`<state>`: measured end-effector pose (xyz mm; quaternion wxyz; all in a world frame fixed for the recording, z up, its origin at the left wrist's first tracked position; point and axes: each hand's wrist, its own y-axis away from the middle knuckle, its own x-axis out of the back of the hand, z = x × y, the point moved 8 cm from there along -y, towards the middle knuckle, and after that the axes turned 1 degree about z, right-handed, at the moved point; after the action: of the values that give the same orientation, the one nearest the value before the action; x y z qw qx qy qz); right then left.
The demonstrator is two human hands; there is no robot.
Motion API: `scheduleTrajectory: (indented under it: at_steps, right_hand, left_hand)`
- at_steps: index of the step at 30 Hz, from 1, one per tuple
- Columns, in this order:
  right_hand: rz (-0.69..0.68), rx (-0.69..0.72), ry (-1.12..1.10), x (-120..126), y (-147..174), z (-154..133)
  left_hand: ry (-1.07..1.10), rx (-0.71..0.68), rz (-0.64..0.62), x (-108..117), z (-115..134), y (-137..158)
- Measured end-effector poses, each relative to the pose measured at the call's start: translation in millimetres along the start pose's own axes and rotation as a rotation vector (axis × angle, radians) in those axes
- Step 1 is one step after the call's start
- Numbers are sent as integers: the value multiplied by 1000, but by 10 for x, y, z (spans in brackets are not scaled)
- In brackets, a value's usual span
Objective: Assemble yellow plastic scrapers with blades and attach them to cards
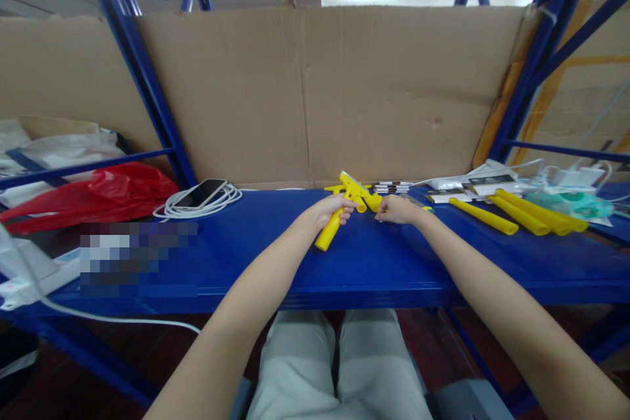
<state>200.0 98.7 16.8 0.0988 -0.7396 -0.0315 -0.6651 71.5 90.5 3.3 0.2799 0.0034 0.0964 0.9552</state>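
Observation:
My left hand [337,209] is wrapped round the tubular handle of a yellow plastic tool [329,231], whose handle end slants down toward the table's front edge. Just beyond the fingers is its wider head, near other yellow plastic pieces [361,205] that overlap it from this angle; where one ends and another begins is unclear. My right hand [398,210] is closed in a pinch close to the right end of these pieces. What its fingers hold, if anything, is too small to tell. A flat packet, partly hidden, lies behind the right wrist.
Several yellow tubes [485,216] lie at the right on the blue table [246,256], near white packets [492,185] and a green plastic bag [571,205]. A phone [201,193] rests on a coiled white cable [229,197] at left, beside a red bag [98,193]. Cardboard [305,98] stands behind.

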Motion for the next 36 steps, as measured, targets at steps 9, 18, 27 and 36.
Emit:
scheduleTrajectory:
  at_steps: [9,18,27,36]
  right_hand:
    - [22,-71,-24,6,-7,62]
    - [-66,-204,29,20,59,83]
    - [21,-73,-10,-21,-46,38]
    - [226,62,-865,86,-109,108]
  left_hand:
    - [-17,-7,4,7,7,-10]
    - [-7,-20,2,9,14,-5]
    - [-6,-29,3,16,31,-6]
    - [-31,-25,-43,-11,22,-10]
